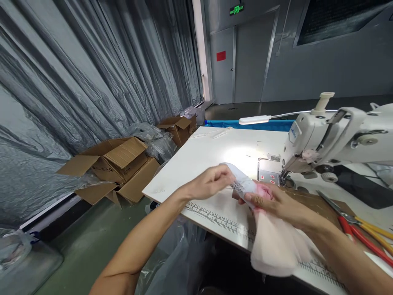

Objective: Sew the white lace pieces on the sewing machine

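My left hand [213,180] is closed, its fingers pinching the far end of a light blue, pink and cream fabric piece [244,183]. On the blue part are small dark marks, too blurred to read. My right hand [273,201] grips the same piece at its pink middle, thumb on top and fingers behind. From that hand the thin cream cloth [272,246] hangs down over the table's front edge. Both hands hold the piece above the white sewing table [208,157], left of the sewing machine [307,135]. The fabric's exact kind cannot be made out.
Close to my right forearm lie scissors [336,209] and tools with red [365,241] and yellow handles. A ruler strip [215,219] runs along the table's front edge. A white lamp [254,119] reaches over the back. Open cardboard boxes [123,162] stand on the floor at left.
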Action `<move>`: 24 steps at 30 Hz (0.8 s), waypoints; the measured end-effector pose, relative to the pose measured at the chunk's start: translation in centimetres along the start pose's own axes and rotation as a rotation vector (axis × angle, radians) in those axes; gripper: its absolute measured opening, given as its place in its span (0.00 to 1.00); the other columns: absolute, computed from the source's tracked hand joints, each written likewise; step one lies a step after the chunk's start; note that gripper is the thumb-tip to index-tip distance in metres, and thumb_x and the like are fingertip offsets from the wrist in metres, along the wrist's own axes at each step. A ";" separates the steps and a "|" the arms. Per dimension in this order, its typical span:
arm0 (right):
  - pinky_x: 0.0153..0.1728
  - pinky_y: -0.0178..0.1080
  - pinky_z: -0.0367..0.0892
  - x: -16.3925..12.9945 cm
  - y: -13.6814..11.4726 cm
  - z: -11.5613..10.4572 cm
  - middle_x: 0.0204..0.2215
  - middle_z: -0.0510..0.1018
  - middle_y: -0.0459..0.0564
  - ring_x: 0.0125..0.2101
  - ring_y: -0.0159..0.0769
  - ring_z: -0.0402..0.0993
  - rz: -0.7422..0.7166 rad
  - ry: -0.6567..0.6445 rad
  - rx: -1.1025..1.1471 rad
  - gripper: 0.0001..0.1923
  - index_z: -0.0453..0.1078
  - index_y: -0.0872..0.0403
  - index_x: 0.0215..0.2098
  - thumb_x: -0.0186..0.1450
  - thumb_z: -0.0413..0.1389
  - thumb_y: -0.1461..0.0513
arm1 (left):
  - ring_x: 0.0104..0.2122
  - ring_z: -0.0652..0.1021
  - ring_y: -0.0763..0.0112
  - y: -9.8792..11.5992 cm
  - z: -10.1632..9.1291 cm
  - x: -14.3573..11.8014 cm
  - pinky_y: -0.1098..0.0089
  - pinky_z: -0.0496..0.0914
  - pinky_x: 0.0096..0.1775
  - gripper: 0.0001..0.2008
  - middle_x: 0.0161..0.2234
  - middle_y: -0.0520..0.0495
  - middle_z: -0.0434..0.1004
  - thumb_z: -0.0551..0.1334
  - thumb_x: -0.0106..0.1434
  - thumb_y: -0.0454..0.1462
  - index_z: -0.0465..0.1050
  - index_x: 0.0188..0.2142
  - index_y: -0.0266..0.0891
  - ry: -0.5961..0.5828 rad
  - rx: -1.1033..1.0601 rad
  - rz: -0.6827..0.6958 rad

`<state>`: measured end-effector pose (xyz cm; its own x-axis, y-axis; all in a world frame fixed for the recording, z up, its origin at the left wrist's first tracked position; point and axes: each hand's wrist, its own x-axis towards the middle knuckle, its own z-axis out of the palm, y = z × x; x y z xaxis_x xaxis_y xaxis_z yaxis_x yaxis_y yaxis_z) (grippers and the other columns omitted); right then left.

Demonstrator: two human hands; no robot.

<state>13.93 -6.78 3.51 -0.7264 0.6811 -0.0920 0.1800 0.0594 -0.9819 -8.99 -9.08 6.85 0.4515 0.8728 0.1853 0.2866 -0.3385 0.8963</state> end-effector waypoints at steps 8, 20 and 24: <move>0.37 0.42 0.71 -1.4 0.7 -0.6 0.39 0.79 0.55 0.38 0.45 0.75 0.207 0.055 0.114 0.26 0.72 0.52 0.44 0.58 0.60 0.42 | 0.25 0.70 0.73 -3.2 -7.3 0.0 0.74 0.65 0.28 0.11 0.23 0.54 0.65 0.54 0.67 0.40 0.66 0.31 0.38 0.678 0.506 -0.130; 0.29 0.37 0.70 -0.4 0.8 -0.2 0.33 0.78 0.49 0.32 0.40 0.75 0.201 0.212 0.234 0.24 0.69 0.50 0.47 0.59 0.61 0.45 | 0.55 0.70 0.59 -4.5 -1.5 -2.1 0.58 0.73 0.48 0.14 0.56 0.39 0.64 0.59 0.65 0.35 0.67 0.51 0.41 0.340 0.742 0.125; 0.26 0.39 0.68 0.2 -0.2 -1.2 0.31 0.78 0.49 0.29 0.43 0.74 0.195 0.310 -0.143 0.25 0.68 0.47 0.50 0.59 0.60 0.45 | 0.49 0.73 0.62 -3.9 -2.8 -6.8 0.65 0.73 0.42 0.11 0.49 0.40 0.71 0.59 0.65 0.35 0.69 0.48 0.40 0.563 0.780 0.220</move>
<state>14.58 -5.77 3.93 -0.4389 0.8762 -0.1990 0.4011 -0.0071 -0.9160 -15.55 -12.67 3.22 0.1515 0.7340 0.6620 0.8126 -0.4738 0.3394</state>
